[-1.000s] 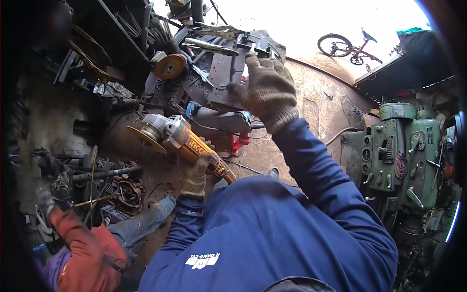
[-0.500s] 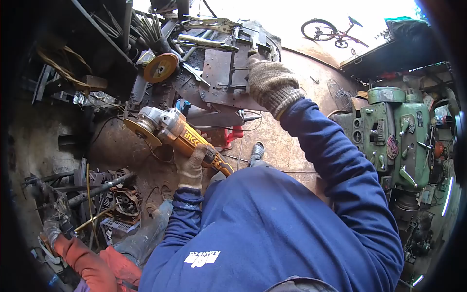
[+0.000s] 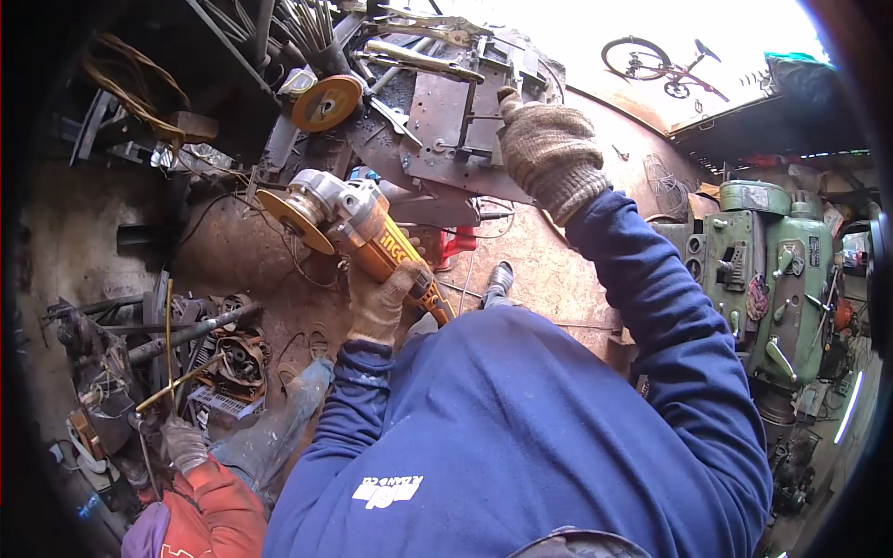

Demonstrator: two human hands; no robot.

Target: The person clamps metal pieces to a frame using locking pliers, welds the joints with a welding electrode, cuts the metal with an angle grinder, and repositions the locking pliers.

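Note:
My left hand (image 3: 379,302), in a knitted work glove, grips the body of a yellow-and-black angle grinder (image 3: 383,246). The grinder's disc (image 3: 296,221) points to the upper left, apart from the bench. My right hand (image 3: 551,153), also gloved, is curled at the right side of a welded metal frame (image 3: 468,112) on the bench. Its fingertips are mostly hidden, so what they hold, if anything, does not show. Under the frame lies a drilled metal plate (image 3: 430,116).
A loose round disc (image 3: 327,102) and metal rods (image 3: 307,28) are at the upper left. A co-worker's gloved hand (image 3: 183,444) is among scrap at the lower left. A green machine (image 3: 786,279) stands at right, a bicycle (image 3: 665,67) beyond the doorway.
The view has shifted, so the bench and machine appear farther right. Both my hands keep about the same pose. The co-worker's hand and body have moved right, nearer the yellow bar.

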